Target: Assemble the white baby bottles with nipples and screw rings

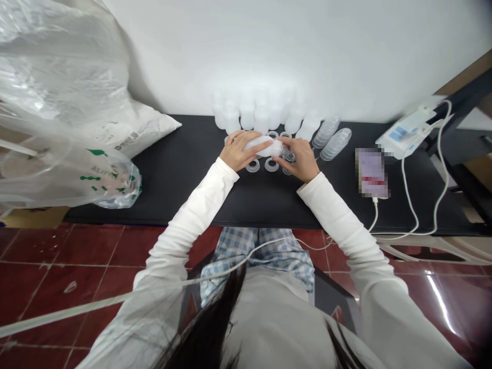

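A translucent white bottle (264, 145) lies sideways between my hands, above the black table. My left hand (239, 149) is closed around its body. My right hand (301, 158) closes its fingers on the collar end, where a clear part shows beyond the collar. Below the bottle, white rings (271, 164) lie on the table, some partly hidden by my hands. Just behind stand several similar white bottles (262, 120) in rows against the wall. To the right of them lie two stacks of clear ribbed cups or caps (335, 144).
A phone (372, 173) with a blurred screen lies on the right, plugged into a white cable. Behind it sits a white power strip (407, 133) with cords. Large plastic bags (111, 174) cover the left end of the black table (172, 174). Another cable crosses my lap.
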Tool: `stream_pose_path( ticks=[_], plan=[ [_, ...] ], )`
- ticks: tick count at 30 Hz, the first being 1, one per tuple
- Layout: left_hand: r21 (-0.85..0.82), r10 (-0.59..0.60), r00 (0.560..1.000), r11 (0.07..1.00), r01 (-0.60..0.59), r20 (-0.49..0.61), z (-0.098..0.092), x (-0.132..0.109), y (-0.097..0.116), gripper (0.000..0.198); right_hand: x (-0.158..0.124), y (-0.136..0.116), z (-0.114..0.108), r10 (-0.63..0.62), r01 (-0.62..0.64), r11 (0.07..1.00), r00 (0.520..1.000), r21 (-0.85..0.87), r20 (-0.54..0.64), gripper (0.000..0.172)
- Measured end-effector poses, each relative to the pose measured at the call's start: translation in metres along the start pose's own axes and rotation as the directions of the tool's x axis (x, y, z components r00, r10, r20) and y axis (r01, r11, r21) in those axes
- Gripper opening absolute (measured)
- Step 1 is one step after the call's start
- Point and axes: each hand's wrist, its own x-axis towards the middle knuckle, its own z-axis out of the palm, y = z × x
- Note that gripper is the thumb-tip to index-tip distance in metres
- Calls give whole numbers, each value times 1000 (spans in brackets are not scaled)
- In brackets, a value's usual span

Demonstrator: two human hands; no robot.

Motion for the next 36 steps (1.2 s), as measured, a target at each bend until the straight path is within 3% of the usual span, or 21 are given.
stream_pose_path(
  ticks=[8,15,20,23,25,27,29,32,34,36],
  plan=[
    [-33,-22,992,999,18,-125,16,-4,6,31,-2,-5,6,110,-99,987,990,127,-88,56],
    [-91,-135,991,987,134,5,9,-1,14,24,1,-18,8,223,-193,943,971,270,-82,66],
    [-96,-151,988,984,152,18,4,2,18,29,1,-12,-5,124,-123,989,992,78,-8,68],
    [-76,-191,982,979,190,-2,1,2,16,33,2,0,-23,129,-137,989,983,-52,-132,61],
    [-62,-226,973,973,223,-41,-1,2,14,36,3,9,-35,228,-275,955,918,-109,-324,53],
    [-56,-258,962,966,254,-91,-1,1,13,38,6,16,-44,349,-456,878,817,-143,-458,42],
    [-55,-280,952,960,275,-126,-1,1,13,39,8,23,-48,468,-618,768,720,-168,-512,35],
    [-67,-297,944,955,290,-147,1,1,15,39,8,35,-46,618,-769,605,617,-208,-487,41],
    [-69,-304,940,953,297,-153,2,1,16,38,4,43,-43,673,-797,559,597,-228,-438,42],
    [-50,-301,939,954,297,-166,3,1,16,37,-1,52,-42,651,-777,593,617,-211,-442,38]
  ],
)
